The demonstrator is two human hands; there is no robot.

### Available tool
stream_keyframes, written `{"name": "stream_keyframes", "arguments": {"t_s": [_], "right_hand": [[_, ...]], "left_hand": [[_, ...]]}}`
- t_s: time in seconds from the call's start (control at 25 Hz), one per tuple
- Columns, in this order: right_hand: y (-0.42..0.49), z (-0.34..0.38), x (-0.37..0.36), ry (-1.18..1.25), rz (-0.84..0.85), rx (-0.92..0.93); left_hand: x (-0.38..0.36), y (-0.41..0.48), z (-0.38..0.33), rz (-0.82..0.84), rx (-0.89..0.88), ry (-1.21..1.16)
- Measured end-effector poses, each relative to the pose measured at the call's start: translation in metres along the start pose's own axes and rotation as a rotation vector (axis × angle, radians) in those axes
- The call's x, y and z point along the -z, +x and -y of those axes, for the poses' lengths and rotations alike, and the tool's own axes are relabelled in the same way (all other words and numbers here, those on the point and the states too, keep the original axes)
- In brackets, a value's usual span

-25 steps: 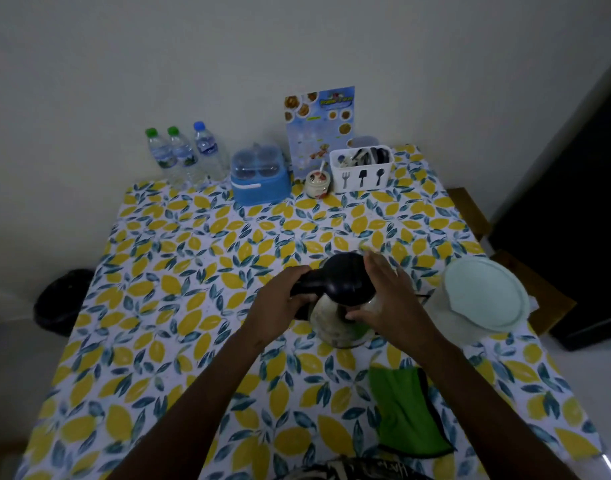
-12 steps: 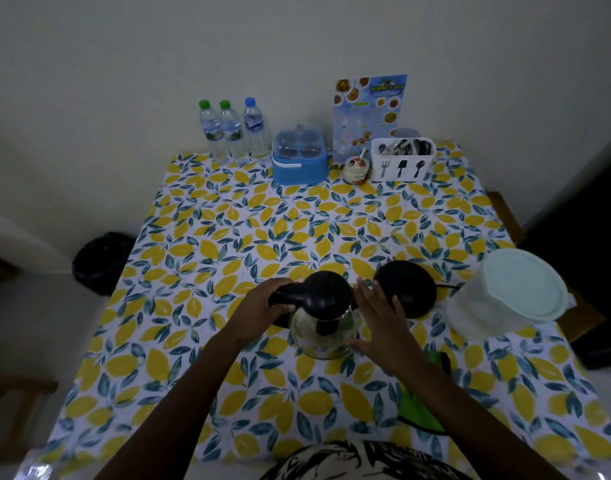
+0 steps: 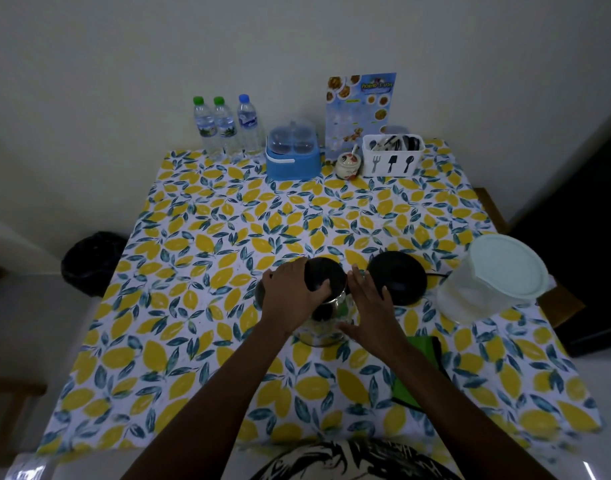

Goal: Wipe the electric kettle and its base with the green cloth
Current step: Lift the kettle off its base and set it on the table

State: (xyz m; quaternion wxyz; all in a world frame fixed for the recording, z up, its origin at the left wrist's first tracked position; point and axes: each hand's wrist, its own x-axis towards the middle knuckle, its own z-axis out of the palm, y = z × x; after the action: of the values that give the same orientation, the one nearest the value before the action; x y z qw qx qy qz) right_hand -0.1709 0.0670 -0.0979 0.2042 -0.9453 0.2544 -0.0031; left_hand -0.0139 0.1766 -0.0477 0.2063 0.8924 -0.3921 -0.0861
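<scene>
Both hands met the kettle at table centre: my left hand clasped its lid, my right hand lay flat, fingers spread, on its side. Base at two o'clock; cloth at five, untouched. I judged steadying first, then fetching it, best.

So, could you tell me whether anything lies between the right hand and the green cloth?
Nothing visible does. The right hand rests against the kettle, and the green cloth lies flat on the table just behind its wrist, partly hidden under the forearm.
</scene>
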Motion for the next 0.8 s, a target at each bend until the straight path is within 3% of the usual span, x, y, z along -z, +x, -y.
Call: {"name": "stream_keyframes", "arguments": {"t_s": [0.24,0.4,0.52,0.64,0.72,0.8], "right_hand": [[-0.008,0.002,-0.004,-0.053,-0.036,0.024],[-0.011,0.001,-0.006,-0.066,-0.029,0.026],[-0.015,-0.002,-0.005,-0.049,-0.042,0.041],[-0.025,-0.007,-0.002,0.017,-0.095,0.047],[-0.034,-0.014,0.008,0.099,-0.158,0.028],[-0.049,-0.024,0.025,0.157,-0.254,-0.011]], "left_hand": [[0.023,-0.017,0.023,-0.086,0.132,-0.788],[0.020,-0.030,0.043,-0.185,0.320,-1.090],[0.026,-0.036,0.034,-0.317,0.299,-0.789],[0.033,-0.035,0.028,-0.430,0.109,-0.287],[0.032,-0.033,0.016,-0.386,-0.073,-0.111],[0.022,-0.033,-0.009,-0.270,-0.223,-0.095]]}}
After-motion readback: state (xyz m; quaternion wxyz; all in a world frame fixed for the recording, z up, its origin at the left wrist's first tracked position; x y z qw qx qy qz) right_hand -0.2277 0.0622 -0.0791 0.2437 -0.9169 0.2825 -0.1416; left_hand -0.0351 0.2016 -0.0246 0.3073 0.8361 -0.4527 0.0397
